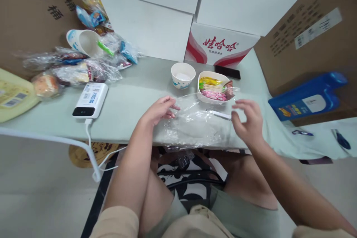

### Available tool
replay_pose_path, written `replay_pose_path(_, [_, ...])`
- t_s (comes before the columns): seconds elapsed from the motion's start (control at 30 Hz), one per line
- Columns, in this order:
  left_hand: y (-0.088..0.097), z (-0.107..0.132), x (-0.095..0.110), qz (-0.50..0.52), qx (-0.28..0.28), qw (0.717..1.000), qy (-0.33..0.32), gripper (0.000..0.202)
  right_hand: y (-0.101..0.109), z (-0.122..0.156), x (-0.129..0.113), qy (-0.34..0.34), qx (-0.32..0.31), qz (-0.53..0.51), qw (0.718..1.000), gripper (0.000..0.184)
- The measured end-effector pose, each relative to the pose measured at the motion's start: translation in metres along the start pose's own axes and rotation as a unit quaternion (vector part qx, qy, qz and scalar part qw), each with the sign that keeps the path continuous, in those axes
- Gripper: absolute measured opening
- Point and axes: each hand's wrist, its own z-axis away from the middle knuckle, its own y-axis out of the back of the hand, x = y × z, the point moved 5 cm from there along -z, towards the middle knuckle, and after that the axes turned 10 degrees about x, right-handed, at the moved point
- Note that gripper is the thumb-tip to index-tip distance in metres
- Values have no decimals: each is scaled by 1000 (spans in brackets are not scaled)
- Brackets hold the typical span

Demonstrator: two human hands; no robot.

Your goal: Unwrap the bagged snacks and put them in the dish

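Note:
A clear plastic bag lies crumpled along the table's front edge. My left hand is at its left side, fingers loosely bent and apart, over the film. My right hand hovers at the right, thumb and forefinger curved with a gap between them. Just left of it, a slim whitish tool like a craft knife rests on the bag. Behind the bag stands a white bowl with pink, yellow and brown packets and pale sticks. A paper cup is left of the bowl.
A black phone lies behind the bowl, before a red-and-white carton. On the left are a power bank with cable, wrapped snacks and a tipped paper tub. A blue bottle leans against a cardboard box at right.

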Motion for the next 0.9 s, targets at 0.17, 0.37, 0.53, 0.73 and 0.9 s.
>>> replay_pose_path(0.17, [-3, -1, -4, -14, 11, 1000, -5, 20, 10, 54, -27, 173, -26, 25, 984, 35])
replay_pose_path(0.37, [-7, -4, -4, -47, 26, 998, -41, 20, -55, 97, -16, 111, -390, 3, 914, 58])
replay_pose_path(0.53, [6, -18, -5, -102, 112, 979, -135, 16, -55, 117, -11, 73, -482, 47, 872, 68])
replay_pose_path(0.73, [7, -24, -2, 20, 140, 983, -119, 18, -53, 124, -13, 64, -501, 80, 860, 71])
replay_pose_path(0.9, [33, -23, 9, 172, 155, 969, -90, 40, -56, 121, -17, 51, -506, 88, 857, 75])
